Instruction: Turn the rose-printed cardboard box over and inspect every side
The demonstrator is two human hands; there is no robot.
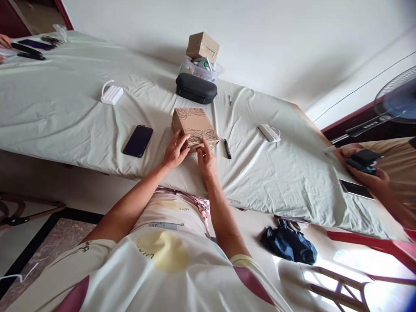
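Note:
A brown cardboard box (196, 121) with dark scribbled loops drawn on it stands on the cloth in front of me. My left hand (175, 151) holds its near left corner, fingers apart along the side and front edge. At the front edge my right hand (206, 161) grips the box with thumb and forefinger; the forefinger points up onto the top, the other fingers are curled. Part of the front face is hidden by my hands. Just right of the box lies a black marker pen (227, 148). Left of it lies a dark smartphone (138, 141).
Behind the box are a black hard case (196, 88), a plastic basket (216, 73) and a smaller carton (203, 46). White power banks (112, 95) lie either side. On the right, a person's hand (373, 177) holds a dark device near a phone (356, 189). Another hand (4, 42) shows far left.

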